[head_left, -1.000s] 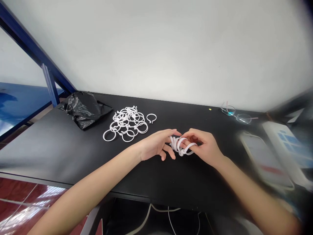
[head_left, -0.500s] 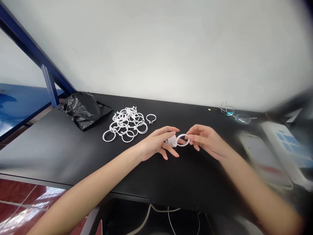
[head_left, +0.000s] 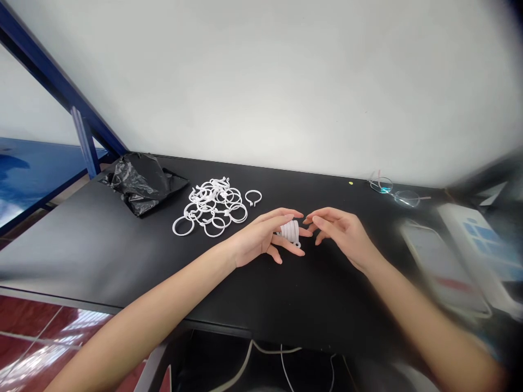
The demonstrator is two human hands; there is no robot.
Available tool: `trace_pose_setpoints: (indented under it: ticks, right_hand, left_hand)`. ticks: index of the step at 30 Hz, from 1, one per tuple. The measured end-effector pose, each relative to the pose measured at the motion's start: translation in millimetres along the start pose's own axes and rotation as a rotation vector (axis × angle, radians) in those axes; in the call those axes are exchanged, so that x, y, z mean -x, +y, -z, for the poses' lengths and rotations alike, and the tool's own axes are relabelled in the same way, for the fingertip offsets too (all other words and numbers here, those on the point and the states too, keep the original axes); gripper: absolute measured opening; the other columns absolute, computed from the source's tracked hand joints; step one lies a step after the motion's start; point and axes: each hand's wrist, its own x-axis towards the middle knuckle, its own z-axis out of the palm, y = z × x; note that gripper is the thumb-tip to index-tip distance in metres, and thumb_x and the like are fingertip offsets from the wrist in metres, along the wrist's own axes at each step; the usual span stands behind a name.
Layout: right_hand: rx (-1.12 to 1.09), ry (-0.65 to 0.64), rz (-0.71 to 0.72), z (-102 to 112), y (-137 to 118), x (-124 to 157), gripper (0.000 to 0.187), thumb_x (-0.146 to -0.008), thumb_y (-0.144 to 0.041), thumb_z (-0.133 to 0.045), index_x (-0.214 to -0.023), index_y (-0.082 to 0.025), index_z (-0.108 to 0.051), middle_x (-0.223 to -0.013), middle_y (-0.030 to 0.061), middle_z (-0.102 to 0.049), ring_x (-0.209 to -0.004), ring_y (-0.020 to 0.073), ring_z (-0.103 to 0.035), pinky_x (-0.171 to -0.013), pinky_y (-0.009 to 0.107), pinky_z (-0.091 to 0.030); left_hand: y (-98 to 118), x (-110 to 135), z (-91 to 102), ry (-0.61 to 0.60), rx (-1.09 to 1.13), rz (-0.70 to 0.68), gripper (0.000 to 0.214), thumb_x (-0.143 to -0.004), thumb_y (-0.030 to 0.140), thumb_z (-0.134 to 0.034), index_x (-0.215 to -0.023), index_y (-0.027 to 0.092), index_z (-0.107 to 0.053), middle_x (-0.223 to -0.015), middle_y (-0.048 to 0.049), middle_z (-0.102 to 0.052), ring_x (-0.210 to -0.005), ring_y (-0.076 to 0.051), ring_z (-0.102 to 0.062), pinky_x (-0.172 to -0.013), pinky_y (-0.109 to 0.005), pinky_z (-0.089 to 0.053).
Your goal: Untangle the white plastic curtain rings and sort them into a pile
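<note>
Several white plastic curtain rings point(head_left: 289, 232) are stacked side by side in my left hand point(head_left: 263, 237). They sit around one of its fingers, with the thumb against them and the lower fingers spread. A small eyelet shows at the bottom of the stack. My right hand point(head_left: 341, 231) hovers just right of the stack, its fingers loosely bent and apart, with nothing seen in them. A loose pile of the same rings point(head_left: 214, 204) lies on the black table to the left. One single ring point(head_left: 254, 191) lies apart, right of the pile.
A crumpled black plastic bag point(head_left: 141, 182) lies at the table's back left. Eyeglasses point(head_left: 394, 190) are near the wall on the right. A phone point(head_left: 443, 267) and a white box point(head_left: 478, 245) lie by my right forearm. Cables point(head_left: 245, 365) hang below the black table point(head_left: 122, 261).
The ring that both hands held half a second ago now lines up with the stack on my left hand's finger. My right hand has let go of it.
</note>
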Motion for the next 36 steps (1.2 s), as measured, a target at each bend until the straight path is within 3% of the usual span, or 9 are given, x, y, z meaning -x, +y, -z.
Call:
trace_pose_setpoints:
  ticks: [6,11,14,16,19,22,26,32,36]
  right_hand:
    - [0.023,-0.311,0.081,-8.0,1.9,5.9,0.058,-0.074,-0.033,-0.079,-0.126,-0.028,-0.055,-0.125,0.0071,-0.065,-0.112,0.0263,-0.064,-0.097,0.045,-0.054]
    - [0.101,-0.277,0.184,-9.1,-2.9,12.3,0.081,-0.076,-0.028,-0.076,-0.145,-0.036,-0.036,-0.152,0.0084,-0.041,-0.129,0.0304,-0.052,-0.100,0.048,-0.051]
    - [0.240,-0.303,0.281,-7.2,-5.6,14.5,0.075,-0.077,-0.022,-0.073,-0.143,-0.036,-0.041,-0.157,0.0051,-0.032,-0.141,0.0317,-0.037,-0.107,0.049,-0.044]
    - [0.293,-0.303,0.326,-6.2,-6.1,14.4,0.071,-0.076,-0.021,-0.072,-0.140,-0.034,-0.046,-0.154,0.0049,-0.038,-0.139,0.0312,-0.040,-0.109,0.049,-0.042]
    - [0.311,-0.290,0.286,-4.5,-6.5,12.8,0.069,-0.075,-0.026,-0.075,-0.138,-0.031,-0.047,-0.134,0.0073,-0.059,-0.116,0.0283,-0.061,-0.097,0.045,-0.052]
    - [0.328,-0.269,0.253,-2.4,-7.2,11.2,0.060,-0.075,-0.031,-0.076,-0.130,-0.028,-0.054,-0.115,0.0055,-0.068,-0.098,0.0250,-0.067,-0.087,0.042,-0.056]
    - [0.326,-0.236,0.286,-1.4,-7.9,11.4,0.059,-0.073,-0.033,-0.078,-0.127,-0.029,-0.056,-0.132,0.0072,-0.060,-0.114,0.0287,-0.062,-0.094,0.043,-0.053]
    - [0.096,-0.389,0.154,-3.0,-3.1,13.1,0.074,-0.076,-0.035,-0.078,-0.141,-0.035,-0.044,-0.145,0.0061,-0.050,-0.132,0.0299,-0.050,-0.104,0.046,-0.047]
    - [-0.072,-0.301,0.055,-2.6,2.4,8.8,0.073,-0.079,-0.045,-0.074,-0.143,-0.037,-0.040,-0.152,0.0064,-0.043,-0.136,0.0295,-0.045,-0.109,0.050,-0.041]
  left_hand:
    - [2.1,1.7,-3.3,-0.141,-0.092,-0.091,0.045,-0.093,0.052,-0.048,-0.106,0.015,-0.069,-0.124,-0.0163,-0.063,-0.096,-0.023,-0.067,-0.053,-0.021,-0.056]
    - [3.2,5.1,-2.0,-0.248,-0.144,-0.119,0.052,-0.093,0.056,-0.046,-0.103,0.013,-0.072,-0.117,-0.0172,-0.067,-0.101,-0.025,-0.065,-0.065,-0.026,-0.057]
    - [4.1,7.2,-0.5,-0.308,-0.180,-0.097,0.051,-0.093,0.056,-0.047,-0.105,0.014,-0.073,-0.117,-0.0155,-0.067,-0.100,-0.024,-0.065,-0.076,-0.031,-0.056]
    - [5.1,7.6,1.2,-0.314,-0.197,-0.093,0.049,-0.092,0.056,-0.049,-0.105,0.015,-0.073,-0.116,-0.0138,-0.068,-0.097,-0.021,-0.065,-0.085,-0.033,-0.054]
    - [6.2,6.4,5.0,-0.319,-0.155,-0.079,0.053,-0.092,0.059,-0.046,-0.105,0.015,-0.073,-0.112,-0.0124,-0.069,-0.098,-0.021,-0.065,-0.093,-0.035,-0.050]
    - [6.0,4.2,9.0,-0.358,-0.053,-0.031,0.063,-0.093,0.064,-0.036,-0.110,0.015,-0.072,-0.115,-0.0128,-0.068,-0.102,-0.023,-0.064,-0.096,-0.037,-0.047]
    - [5.1,3.1,12.5,-0.396,0.043,-0.005,0.063,-0.092,0.066,-0.036,-0.119,0.019,-0.067,-0.120,-0.0121,-0.066,-0.103,-0.024,-0.064,-0.098,-0.040,-0.045]
    - [5.5,2.9,9.4,-0.405,0.040,0.053,0.072,-0.088,0.073,-0.033,-0.119,0.017,-0.067,-0.130,-0.0138,-0.062,-0.110,-0.029,-0.062,-0.101,-0.043,-0.043]
    - [0.7,3.8,-0.4,-0.217,-0.169,-0.167,0.058,-0.091,0.063,-0.043,-0.107,0.016,-0.073,-0.124,-0.0123,-0.066,-0.117,-0.029,-0.058,-0.102,-0.043,-0.043]
